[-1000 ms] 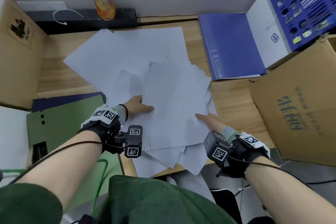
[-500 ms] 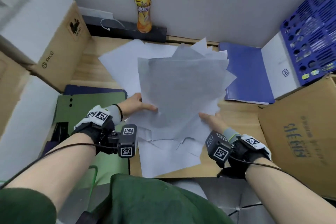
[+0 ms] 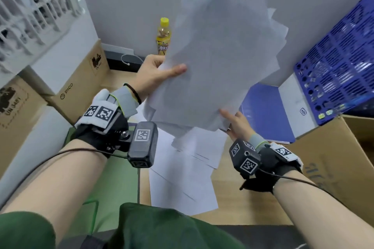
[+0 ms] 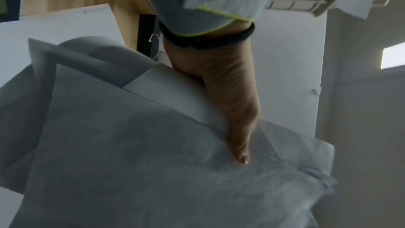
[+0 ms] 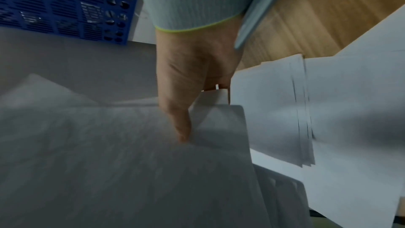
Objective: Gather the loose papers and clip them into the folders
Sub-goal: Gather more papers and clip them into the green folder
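Note:
An uneven stack of white papers (image 3: 218, 58) is held upright above the desk. My left hand (image 3: 159, 70) pinches its left edge, thumb lying across the front sheet. My right hand (image 3: 234, 121) pinches the lower right corner. In the left wrist view the thumb presses on the grey stack of papers (image 4: 131, 162); the right wrist view shows my right hand (image 5: 186, 84) with its thumb on the papers (image 5: 109, 162). Several loose sheets (image 3: 182, 178) still lie on the wooden desk (image 3: 242, 204). A blue folder (image 3: 267, 113) lies at the right and a green folder (image 3: 113, 184) at the left.
A yellow drink bottle (image 3: 163, 36) stands by the back wall. Cardboard boxes sit at the left (image 3: 81, 79) and right (image 3: 334, 163). A blue perforated crate (image 3: 340, 62) leans at the right, and a white wire basket (image 3: 32, 4) is at the upper left.
Both hands have lifted the gathered papers off the desk and tipped them upright, higher than half a second ago. A few sheets stayed behind on the desk.

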Action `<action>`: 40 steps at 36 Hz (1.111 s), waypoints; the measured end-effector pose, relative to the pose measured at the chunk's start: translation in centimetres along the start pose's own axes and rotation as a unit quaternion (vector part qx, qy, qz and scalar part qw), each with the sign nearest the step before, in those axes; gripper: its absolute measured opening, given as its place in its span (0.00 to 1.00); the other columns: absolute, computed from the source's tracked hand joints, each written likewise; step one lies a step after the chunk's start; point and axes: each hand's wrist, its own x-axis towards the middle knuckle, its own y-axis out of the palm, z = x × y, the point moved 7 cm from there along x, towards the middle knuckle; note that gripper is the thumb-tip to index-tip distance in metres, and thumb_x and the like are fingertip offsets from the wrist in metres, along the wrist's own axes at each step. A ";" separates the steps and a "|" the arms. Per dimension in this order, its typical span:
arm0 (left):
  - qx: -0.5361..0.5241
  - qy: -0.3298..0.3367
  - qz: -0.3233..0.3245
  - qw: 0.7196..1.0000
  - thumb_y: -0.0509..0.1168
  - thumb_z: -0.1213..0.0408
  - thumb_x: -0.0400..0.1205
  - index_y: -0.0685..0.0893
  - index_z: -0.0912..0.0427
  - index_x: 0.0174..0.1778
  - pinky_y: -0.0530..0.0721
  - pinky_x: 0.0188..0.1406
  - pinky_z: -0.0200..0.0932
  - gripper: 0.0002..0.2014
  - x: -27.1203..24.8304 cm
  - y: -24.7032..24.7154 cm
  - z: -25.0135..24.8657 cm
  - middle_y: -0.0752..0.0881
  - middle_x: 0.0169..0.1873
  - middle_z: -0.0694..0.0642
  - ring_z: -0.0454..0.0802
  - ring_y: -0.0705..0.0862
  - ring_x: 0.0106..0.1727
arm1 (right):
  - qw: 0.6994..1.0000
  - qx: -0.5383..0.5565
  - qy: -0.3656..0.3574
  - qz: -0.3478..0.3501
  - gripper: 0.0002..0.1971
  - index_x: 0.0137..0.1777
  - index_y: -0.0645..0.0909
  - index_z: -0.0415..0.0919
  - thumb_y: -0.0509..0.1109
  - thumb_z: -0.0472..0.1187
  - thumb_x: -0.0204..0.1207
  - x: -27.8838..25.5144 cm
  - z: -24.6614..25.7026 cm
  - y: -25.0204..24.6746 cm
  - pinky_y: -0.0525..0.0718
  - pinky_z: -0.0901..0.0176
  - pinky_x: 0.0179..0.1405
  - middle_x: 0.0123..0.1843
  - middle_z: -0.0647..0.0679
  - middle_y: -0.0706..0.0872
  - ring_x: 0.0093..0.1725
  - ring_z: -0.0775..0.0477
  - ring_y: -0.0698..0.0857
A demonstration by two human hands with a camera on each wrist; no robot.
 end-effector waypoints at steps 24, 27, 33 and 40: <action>-0.051 -0.021 0.017 0.998 0.80 0.63 0.64 0.89 0.55 0.51 0.86 0.53 0.42 0.19 -0.4 -3.1 1.3 0.91 0.49 0.51 0.48 0.89 0.51 | 0.990 0.017 -0.086 0.114 0.32 0.62 0.80 0.40 0.81 0.42 0.55 1.9 6.7 3.7 0.85 0.48 0.60 0.55 0.45 0.90 0.56 0.43 0.88; 0.014 -0.067 -0.003 0.998 0.77 0.70 0.72 0.84 0.53 0.59 0.85 0.60 0.42 0.20 -1.7 -2.4 5.2 0.90 0.54 0.49 0.46 0.88 0.57 | 0.993 -0.011 -0.079 0.090 0.25 0.62 0.80 0.38 0.79 0.34 0.64 2.2 6.4 3.2 0.83 0.42 0.64 0.58 0.40 0.88 0.57 0.39 0.87; 0.056 -0.103 -0.038 0.992 0.76 0.73 0.72 0.85 0.50 0.51 0.86 0.53 0.41 0.16 -3.7 0.5 8.8 0.90 0.48 0.46 0.38 0.88 0.49 | 0.996 -0.043 -0.073 0.023 0.18 0.41 0.74 0.46 0.69 0.20 0.72 2.3 3.7 1.7 0.83 0.41 0.54 0.41 0.48 0.84 0.46 0.40 0.83; 0.072 -0.061 -0.007 0.995 0.81 0.64 0.56 0.86 0.57 0.50 0.84 0.37 0.34 0.25 -2.0 0.3 5.7 0.90 0.38 0.45 0.38 0.85 0.36 | 0.995 -0.008 -0.067 0.078 0.20 0.57 0.81 0.37 0.78 0.28 0.65 3.3 3.3 0.0 0.84 0.42 0.57 0.50 0.42 0.89 0.55 0.36 0.86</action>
